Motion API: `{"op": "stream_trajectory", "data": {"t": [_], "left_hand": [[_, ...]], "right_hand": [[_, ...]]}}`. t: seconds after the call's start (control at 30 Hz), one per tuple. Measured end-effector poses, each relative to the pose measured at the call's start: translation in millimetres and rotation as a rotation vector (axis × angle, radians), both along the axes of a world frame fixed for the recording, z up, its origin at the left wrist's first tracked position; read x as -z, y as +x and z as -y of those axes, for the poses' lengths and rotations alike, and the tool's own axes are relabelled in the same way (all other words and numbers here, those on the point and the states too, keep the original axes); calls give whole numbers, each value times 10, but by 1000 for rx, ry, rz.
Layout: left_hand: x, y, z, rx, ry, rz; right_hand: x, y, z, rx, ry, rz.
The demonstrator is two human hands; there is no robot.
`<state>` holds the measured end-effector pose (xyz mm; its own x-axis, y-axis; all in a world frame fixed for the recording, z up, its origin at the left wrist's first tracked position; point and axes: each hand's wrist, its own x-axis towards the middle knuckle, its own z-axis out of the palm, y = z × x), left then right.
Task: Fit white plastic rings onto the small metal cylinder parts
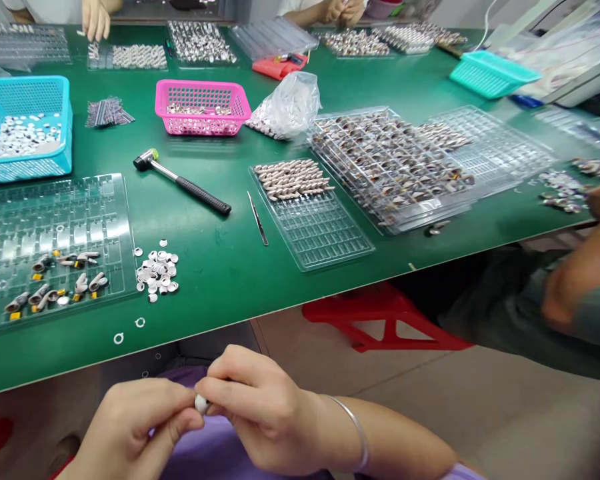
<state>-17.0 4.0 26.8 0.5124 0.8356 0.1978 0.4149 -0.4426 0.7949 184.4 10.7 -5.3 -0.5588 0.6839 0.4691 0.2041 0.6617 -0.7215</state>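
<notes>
Over my lap, in front of the table edge, my left hand (135, 420) and my right hand (260, 407) meet fingertip to fingertip. Pinched between them is a small white rounded part (201, 403), mostly covered by the fingers, so its full shape is hidden. Beyond the hands, a loose pile of small white round caps (157, 270) lies on the green table. Left of it, a clear blister tray (115, 220) carries several grey curved parts (40, 293) with yellow tabs. Two thin white rings (119, 338) rest near the table's front edge.
On the green table (205, 267) lie a black-handled hammer (200, 193), tweezers (257, 219) and a part-filled tray (325, 233). Farther back stand a blue basket (65, 133), a pink basket (205, 127) and stacked trays (395, 167). A person sits at right; others work across the table.
</notes>
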Motion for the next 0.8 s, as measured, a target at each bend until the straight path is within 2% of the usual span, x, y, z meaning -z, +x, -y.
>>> {"op": "stream_trajectory", "data": {"t": [0.2, 0.33, 0.43, 0.53, 0.63, 0.73, 0.8], "left_hand": [[232, -50, 14, -67, -604, 186], [344, -51, 85, -214, -794, 352], [430, -65, 173, -321, -834, 479], [465, -66, 226, -351, -819, 547], [399, -32, 217, -380, -667, 514], [287, 14, 177, -417, -484, 389], [234, 33, 159, -409, -425, 328]], "right_hand": [[29, -8, -18, 3, 44, -10], [89, -8, -15, 37, 73, -64], [136, -24, -5, 51, 81, -125], [163, -51, -1, 68, 74, -191], [176, -70, 0, 91, 60, -216], [181, -70, 3, 94, 71, -220], [178, -63, 3, 92, 80, -218]]}}
